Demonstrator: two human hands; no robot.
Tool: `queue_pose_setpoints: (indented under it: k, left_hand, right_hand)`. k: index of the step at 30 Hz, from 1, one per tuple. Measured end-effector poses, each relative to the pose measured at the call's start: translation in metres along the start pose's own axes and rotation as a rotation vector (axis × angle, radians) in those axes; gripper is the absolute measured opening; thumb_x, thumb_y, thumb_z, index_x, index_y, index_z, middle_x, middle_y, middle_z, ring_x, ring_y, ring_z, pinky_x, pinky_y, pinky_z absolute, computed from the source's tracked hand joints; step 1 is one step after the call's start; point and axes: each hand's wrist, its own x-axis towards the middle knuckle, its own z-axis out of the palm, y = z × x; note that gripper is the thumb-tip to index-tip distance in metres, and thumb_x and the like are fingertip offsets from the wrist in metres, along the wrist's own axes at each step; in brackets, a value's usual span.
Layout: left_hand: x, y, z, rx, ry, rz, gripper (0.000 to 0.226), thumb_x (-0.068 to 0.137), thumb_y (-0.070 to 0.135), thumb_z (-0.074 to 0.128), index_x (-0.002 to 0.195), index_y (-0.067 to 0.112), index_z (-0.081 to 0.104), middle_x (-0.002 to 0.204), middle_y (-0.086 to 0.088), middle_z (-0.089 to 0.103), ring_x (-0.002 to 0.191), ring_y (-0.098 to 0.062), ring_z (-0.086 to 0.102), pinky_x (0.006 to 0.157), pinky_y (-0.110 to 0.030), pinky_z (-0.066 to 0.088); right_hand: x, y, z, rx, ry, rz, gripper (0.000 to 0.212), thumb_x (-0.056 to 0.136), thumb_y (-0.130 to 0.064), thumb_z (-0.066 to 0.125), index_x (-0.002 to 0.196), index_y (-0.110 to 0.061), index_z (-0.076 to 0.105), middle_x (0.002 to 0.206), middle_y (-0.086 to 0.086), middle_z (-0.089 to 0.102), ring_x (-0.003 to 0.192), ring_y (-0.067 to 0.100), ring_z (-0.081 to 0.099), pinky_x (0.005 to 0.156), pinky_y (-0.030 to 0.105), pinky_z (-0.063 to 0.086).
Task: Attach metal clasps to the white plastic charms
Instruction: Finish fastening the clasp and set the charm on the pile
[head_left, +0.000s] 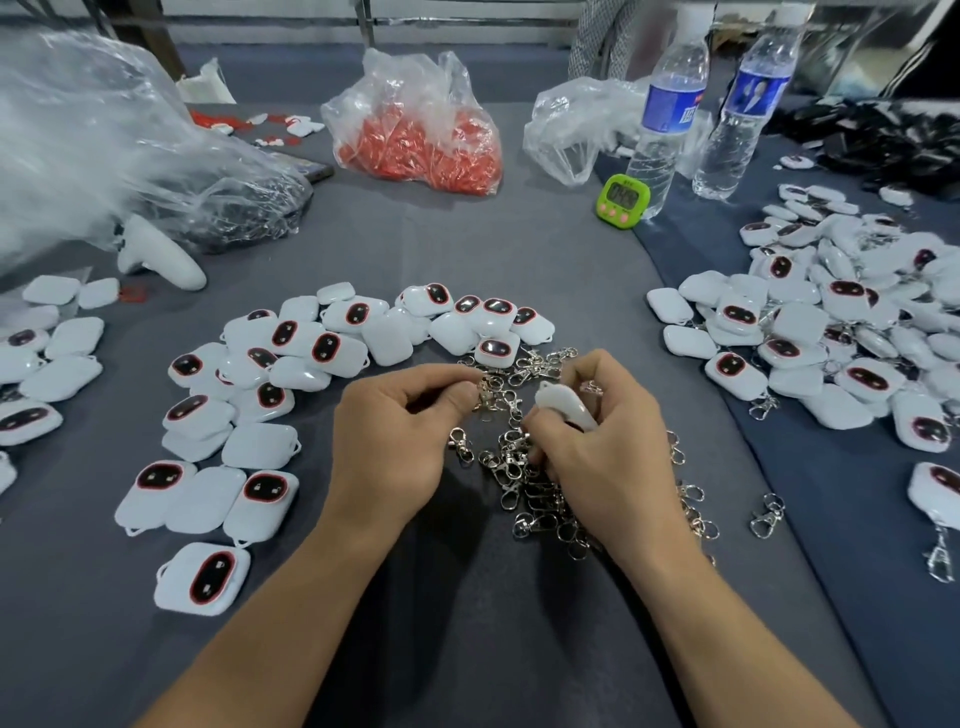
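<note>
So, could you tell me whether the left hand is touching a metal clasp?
Touching. The head view shows the left hand pinching a metal clasp between thumb and forefinger, at the edge of the loose clasp pile.

Most of the white charm (565, 406) is being covered by the right hand (608, 447). Part of the clasp pile (524, 491) is being hidden beneath that hand. A water bottle (748, 114) is being cut off by the upper edge, and the timer (622, 200) digits are being blurred.
</note>
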Motion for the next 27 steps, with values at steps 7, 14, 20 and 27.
queue_pose_setpoints:
  k: [7,14,20,27]
  left_hand:
    - [-0.001,0.01,-0.011,-0.268,-0.03,-0.064,0.034,0.086,0.004,0.075,0.083,0.037,0.081,0.082,0.004,0.078,0.075,-0.008,0.073,0.071,-0.016,0.054]
    - [-0.009,0.01,-0.028,-0.225,-0.042,-0.1,0.029,0.086,0.002,0.074,0.086,0.03,0.081,0.085,0.006,0.079,0.078,-0.007,0.073,0.073,-0.015,0.054]
    - [-0.006,0.005,-0.023,0.027,-0.056,-0.12,0.024,0.085,0.013,0.078,0.1,0.031,0.08,0.087,0.021,0.077,0.082,0.004,0.071,0.078,-0.013,0.054]
    - [-0.009,0.005,-0.018,0.263,-0.141,0.032,0.037,0.081,0.021,0.077,0.107,0.047,0.075,0.074,0.031,0.069,0.06,0.012,0.057,0.059,0.0,0.037]
  right_hand:
    - [-0.005,-0.015,0.012,0.249,-0.142,0.116,0.025,0.086,-0.001,0.066,0.097,-0.023,0.071,0.071,0.009,0.073,0.055,0.027,0.066,0.048,0.037,0.052]
    - [-0.001,-0.028,0.026,0.212,-0.214,0.164,0.011,0.084,-0.004,0.076,0.081,-0.014,0.074,0.058,0.007,0.067,0.049,0.02,0.057,0.045,0.031,0.044]
    - [0.018,-0.032,0.032,-0.17,-0.038,0.052,0.018,0.071,-0.021,0.081,0.074,-0.037,0.075,0.059,-0.012,0.068,0.051,0.002,0.058,0.05,0.021,0.049]
    - [0.012,-0.017,0.03,-0.133,-0.004,0.026,0.015,0.076,-0.019,0.079,0.074,-0.034,0.077,0.062,-0.013,0.07,0.054,0.002,0.059,0.054,0.021,0.045]
